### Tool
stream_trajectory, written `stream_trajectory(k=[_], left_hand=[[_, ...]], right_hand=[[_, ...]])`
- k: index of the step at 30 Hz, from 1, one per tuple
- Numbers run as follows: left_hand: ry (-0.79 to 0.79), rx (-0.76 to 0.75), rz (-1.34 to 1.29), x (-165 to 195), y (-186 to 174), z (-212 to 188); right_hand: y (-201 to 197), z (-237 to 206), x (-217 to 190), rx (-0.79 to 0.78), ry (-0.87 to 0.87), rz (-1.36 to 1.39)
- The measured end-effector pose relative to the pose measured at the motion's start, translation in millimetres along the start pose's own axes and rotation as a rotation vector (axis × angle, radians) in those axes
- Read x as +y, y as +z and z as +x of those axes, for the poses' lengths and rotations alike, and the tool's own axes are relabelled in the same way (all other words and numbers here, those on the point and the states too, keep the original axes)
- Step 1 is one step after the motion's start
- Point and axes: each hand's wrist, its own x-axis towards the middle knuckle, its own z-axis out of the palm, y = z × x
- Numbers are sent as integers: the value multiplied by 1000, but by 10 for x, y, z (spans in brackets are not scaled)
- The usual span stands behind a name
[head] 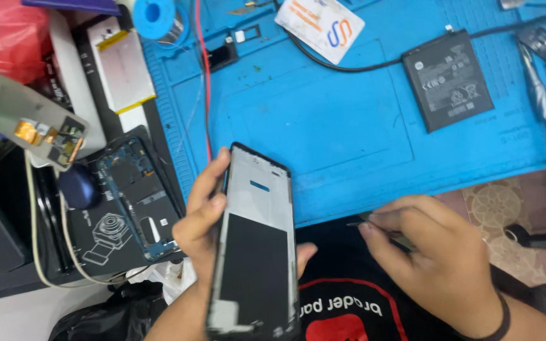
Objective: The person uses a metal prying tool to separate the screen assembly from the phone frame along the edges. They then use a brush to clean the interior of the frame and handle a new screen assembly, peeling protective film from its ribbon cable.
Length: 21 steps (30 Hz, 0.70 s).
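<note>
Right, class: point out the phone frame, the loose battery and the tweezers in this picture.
Phone frame (255,252): head view, on its dark inner panel.
Battery (448,79): head view, middle of its black face.
Tweezers (356,223): head view, on the thin tip sticking out of the right hand (434,252).

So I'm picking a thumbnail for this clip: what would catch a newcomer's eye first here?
First the bright blue work mat filling the upper middle, with a black flat battery lying on its right part. Then, low in the centre, the opened phone frame in the left hand, while the right hand pinches a thin dark tool beside it. At left, a second stripped phone body lies on a black mat.
</note>
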Motion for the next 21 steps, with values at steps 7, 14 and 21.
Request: stream_trajectory(k=[7, 14, 21], left_hand=[[-460, -45, -1015, 234, -513, 439], [-663, -124, -1292, 170, -334, 284], [-732, -107, -1296, 80, -251, 159]], right_hand=[[132, 179, 325, -64, 12, 77], [182, 214, 737, -85, -27, -26], [148, 268, 635, -54, 38, -76]])
